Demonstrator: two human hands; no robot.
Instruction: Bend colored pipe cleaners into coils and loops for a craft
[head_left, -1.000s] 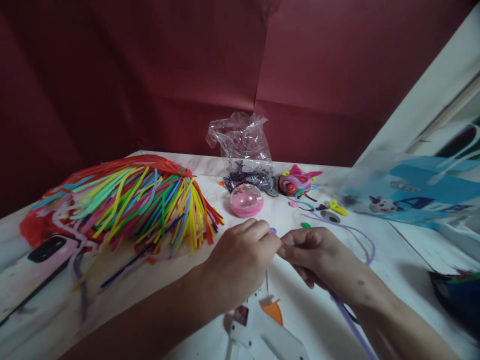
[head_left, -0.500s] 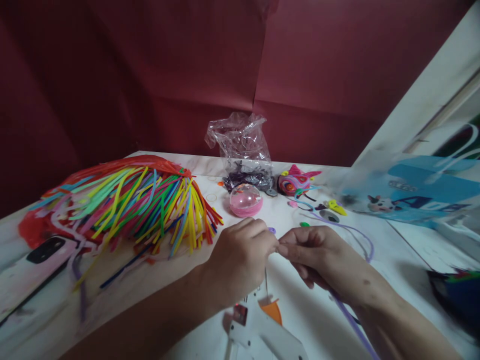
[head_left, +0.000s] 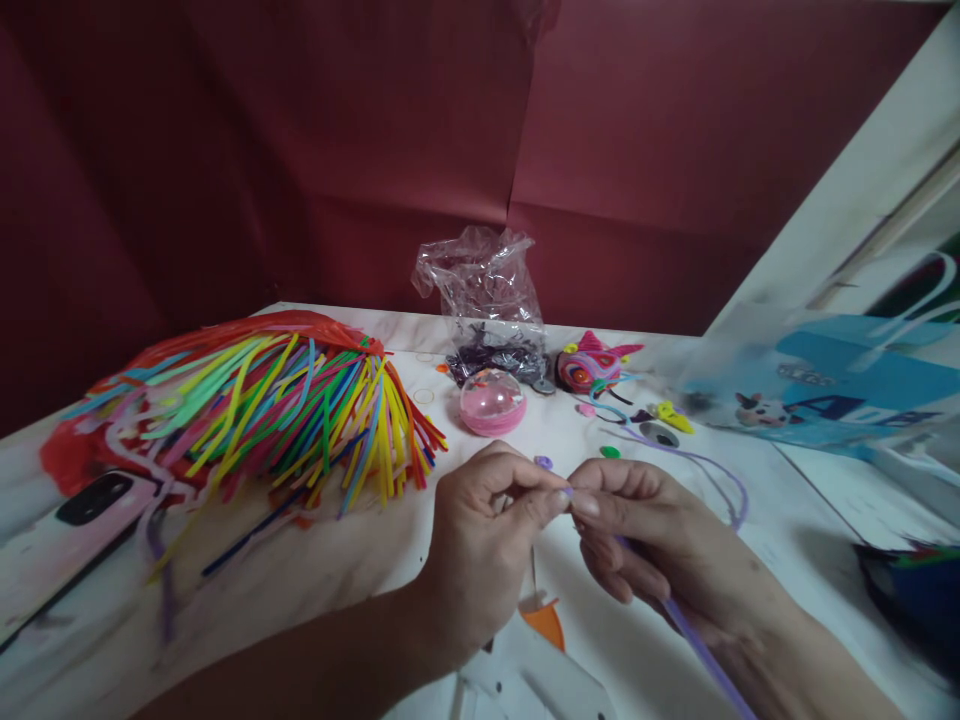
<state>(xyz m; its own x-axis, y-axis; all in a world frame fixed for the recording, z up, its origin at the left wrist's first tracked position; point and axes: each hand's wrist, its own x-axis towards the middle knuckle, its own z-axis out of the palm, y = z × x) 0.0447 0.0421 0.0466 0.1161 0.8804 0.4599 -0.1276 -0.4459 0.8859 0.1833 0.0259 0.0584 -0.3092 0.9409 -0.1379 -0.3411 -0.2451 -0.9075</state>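
surface [head_left: 817, 520]: white, and I see it carrying everything below
strip pile [head_left: 262, 410]: a broad fan of many-coloured strands, far left, well apart from both hands
blue bag [head_left: 825, 390]: printed, at the right edge, blurred
clear bag [head_left: 484, 300]: crumpled, upright at the back, with dark bits inside
phone [head_left: 82, 510]: flat at the left edge, partly under the pile
left hand [head_left: 480, 560]: front centre, grip closed, thumb and forefinger pinching the end of the purple strand
right hand [head_left: 652, 540]: just beside the left, fingertips touching it, grip closed on the same strand
glue gun [head_left: 540, 680]: white with an orange tip, lying below the hands, partly hidden by them
purple strand [head_left: 697, 650]: held between the two hands above the surface, running under my right palm to the lower right
pink capsule [head_left: 492, 402]: a clear-topped ball, just in front of the clear bag
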